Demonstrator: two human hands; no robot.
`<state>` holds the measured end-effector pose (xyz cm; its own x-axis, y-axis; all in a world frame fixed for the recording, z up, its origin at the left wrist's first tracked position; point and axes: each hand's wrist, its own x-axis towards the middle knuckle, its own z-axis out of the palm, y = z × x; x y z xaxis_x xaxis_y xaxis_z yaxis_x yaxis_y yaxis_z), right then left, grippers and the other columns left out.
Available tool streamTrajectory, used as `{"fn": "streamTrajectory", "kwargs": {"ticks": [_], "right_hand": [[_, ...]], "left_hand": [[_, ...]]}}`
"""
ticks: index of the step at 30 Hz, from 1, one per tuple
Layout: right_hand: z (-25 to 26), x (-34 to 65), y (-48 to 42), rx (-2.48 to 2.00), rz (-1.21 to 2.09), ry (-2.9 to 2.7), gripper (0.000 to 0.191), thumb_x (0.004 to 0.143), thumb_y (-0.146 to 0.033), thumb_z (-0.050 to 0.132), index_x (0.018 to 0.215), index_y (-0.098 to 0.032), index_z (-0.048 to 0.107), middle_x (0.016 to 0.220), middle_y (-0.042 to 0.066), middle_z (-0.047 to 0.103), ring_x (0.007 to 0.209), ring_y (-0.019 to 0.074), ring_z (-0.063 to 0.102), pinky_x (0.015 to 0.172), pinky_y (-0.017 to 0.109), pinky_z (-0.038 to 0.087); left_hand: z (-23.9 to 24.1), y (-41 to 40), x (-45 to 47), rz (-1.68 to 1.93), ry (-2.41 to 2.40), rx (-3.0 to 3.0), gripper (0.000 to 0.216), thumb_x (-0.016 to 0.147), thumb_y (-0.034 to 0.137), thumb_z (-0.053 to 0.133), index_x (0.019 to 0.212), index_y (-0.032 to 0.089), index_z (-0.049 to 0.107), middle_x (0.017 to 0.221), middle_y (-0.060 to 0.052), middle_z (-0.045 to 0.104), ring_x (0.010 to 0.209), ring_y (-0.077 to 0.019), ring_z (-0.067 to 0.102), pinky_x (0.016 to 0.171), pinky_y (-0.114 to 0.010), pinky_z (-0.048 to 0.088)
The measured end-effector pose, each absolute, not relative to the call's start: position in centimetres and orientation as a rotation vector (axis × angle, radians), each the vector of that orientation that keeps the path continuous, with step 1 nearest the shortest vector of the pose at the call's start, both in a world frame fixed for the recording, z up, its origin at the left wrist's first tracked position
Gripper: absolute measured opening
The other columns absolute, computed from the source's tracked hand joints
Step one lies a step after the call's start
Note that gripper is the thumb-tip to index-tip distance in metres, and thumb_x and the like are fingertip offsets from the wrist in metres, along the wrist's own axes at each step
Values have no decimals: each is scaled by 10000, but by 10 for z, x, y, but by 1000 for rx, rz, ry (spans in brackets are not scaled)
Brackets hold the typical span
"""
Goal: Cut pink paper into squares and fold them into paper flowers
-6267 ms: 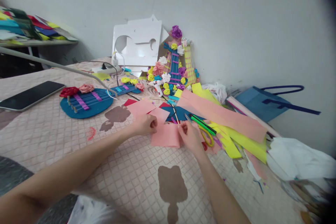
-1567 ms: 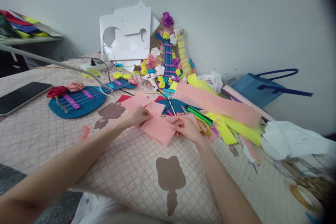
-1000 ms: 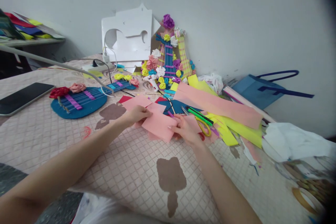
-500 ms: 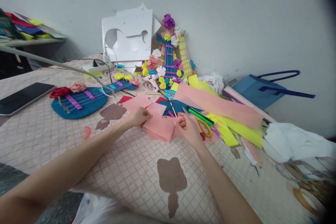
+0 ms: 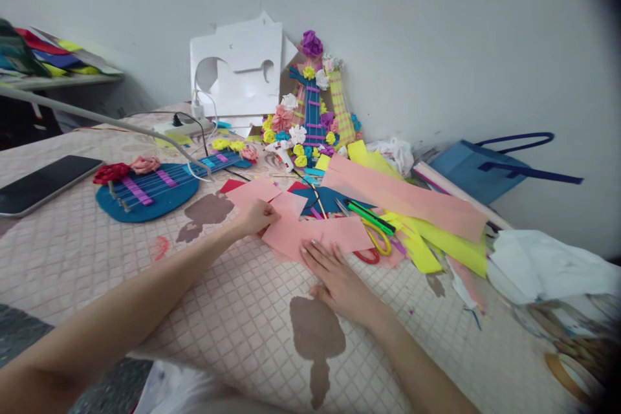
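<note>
A folded sheet of pink crepe paper (image 5: pixel 334 231) lies on the quilted tablecloth in front of me. My left hand (image 5: pixel 257 217) pinches its left end, with the fingertips pressed together. My right hand (image 5: pixel 339 281) rests on the sheet's front edge, fingers stretched out and thumb on the cloth. Smaller pink pieces (image 5: pixel 255 190) sit behind my left hand. To the right of the sheet are scissors (image 5: pixel 383 242) with yellow and red handles, partly covered by it, and a green utility knife (image 5: pixel 371 217).
A blue felt guitar (image 5: pixel 150 200) with paper roses lies left, near a phone (image 5: pixel 48 181). Flower-covered craft guitars (image 5: pixel 313 103) lean on the wall behind a glue gun (image 5: pixel 282 154). Pink and yellow paper strips (image 5: pixel 402 191) spread right. A tape roll (image 5: pixel 570 375) sits front right.
My right hand has let go of the pink paper's right end, moved nearer to me and flattened onto it. The sheet now lies stretched out to the right. My left hand stays put.
</note>
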<state>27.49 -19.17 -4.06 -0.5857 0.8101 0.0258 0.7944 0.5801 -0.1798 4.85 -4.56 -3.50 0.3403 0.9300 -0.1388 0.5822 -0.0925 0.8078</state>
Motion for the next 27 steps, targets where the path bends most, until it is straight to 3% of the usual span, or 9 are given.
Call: {"fn": "streamTrajectory", "kwargs": {"ticks": [9, 15, 18, 23, 27], "right_hand": [[-39, 275, -195, -1333, 219, -2757, 659, 937, -491, 341, 1479, -246, 57, 1532, 62, 184, 1414, 224, 120, 1122, 550, 128], [-47, 282, -183, -1463, 40, -2567, 696, 938, -471, 342, 1485, -183, 22, 1536, 96, 161, 1416, 223, 108, 1128, 502, 157], [-52, 285, -177, -1555, 43, -2554, 639, 951, -425, 330, 1484, -219, 44, 1521, 81, 224, 1406, 217, 166, 1115, 520, 187], [-56, 287, -177, -1626, 9, -2486, 652, 938, -430, 349, 1480, -145, 125, 1522, 105, 207, 1412, 235, 129, 1120, 521, 178], [-56, 287, -177, -1662, -14, -2454, 604, 943, -376, 344, 1478, -170, 155, 1513, 92, 243, 1407, 238, 155, 1114, 550, 168]], "left_hand": [[-40, -41, 45, 550, 1346, 1792, 194, 717, 303, 613, 618, 136, 605, 491, 8, 567, 431, -101, 504, 395, -174, 348], [-41, -39, 44, 539, 1351, 1796, 191, 713, 312, 612, 626, 142, 609, 469, 13, 560, 419, -104, 503, 390, -175, 341], [-42, -38, 44, 530, 1356, 1791, 188, 706, 321, 618, 648, 141, 620, 494, 11, 577, 420, -107, 514, 383, -175, 346], [-43, -37, 45, 528, 1360, 1793, 187, 705, 317, 622, 642, 140, 615, 495, 10, 575, 421, -103, 512, 381, -168, 344], [-44, -37, 45, 526, 1356, 1795, 178, 706, 309, 614, 647, 141, 617, 517, 3, 590, 434, -111, 522, 382, -175, 357]]}}
